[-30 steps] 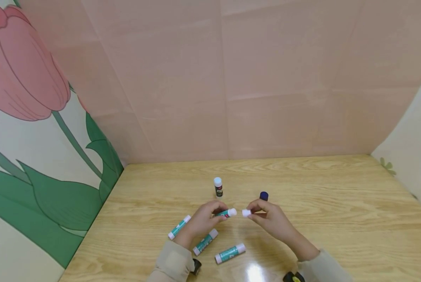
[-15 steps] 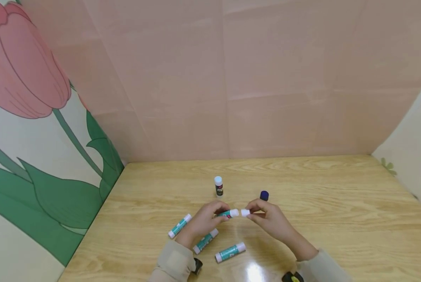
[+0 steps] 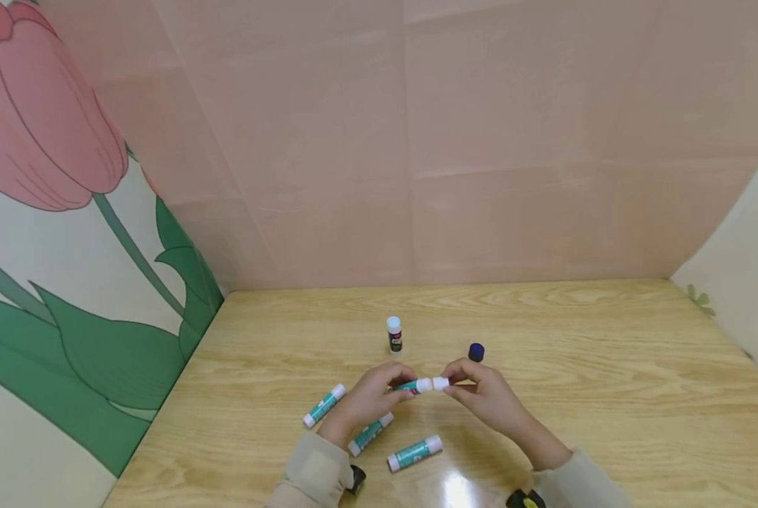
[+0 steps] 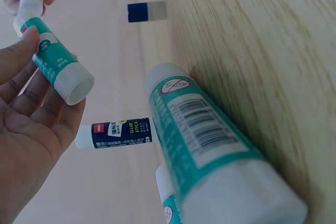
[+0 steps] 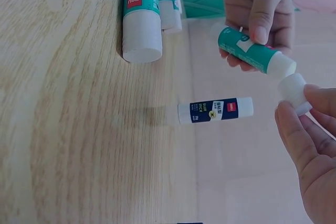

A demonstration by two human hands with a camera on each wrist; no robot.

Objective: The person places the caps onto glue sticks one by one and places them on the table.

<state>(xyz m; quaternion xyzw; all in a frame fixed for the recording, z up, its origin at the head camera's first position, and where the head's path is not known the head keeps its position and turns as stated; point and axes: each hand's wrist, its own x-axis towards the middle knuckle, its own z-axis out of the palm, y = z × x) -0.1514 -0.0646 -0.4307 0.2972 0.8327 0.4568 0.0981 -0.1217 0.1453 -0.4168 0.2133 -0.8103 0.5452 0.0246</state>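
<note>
My left hand grips a green glue stick with white ends, tilted, its uncapped end towards the right hand. The thumb lies along the green label in the right wrist view. Opposite it, my right hand pinches a small white cap between thumb and fingers. Cap and glue stick end sit right at each other, with a thin pale rim showing at the stick's mouth. Behind the hands a dark navy glue stick with a white cap stands upright on the table.
Three more green glue sticks lie on the wooden table: one left of the left hand, one by the left wrist, another nearer the front. A short blue-topped piece stands behind the right hand.
The glue stick and the white cap have come closer together, narrowing the gap between them. Both hands keep their holds, and the things on the table stay put.
</note>
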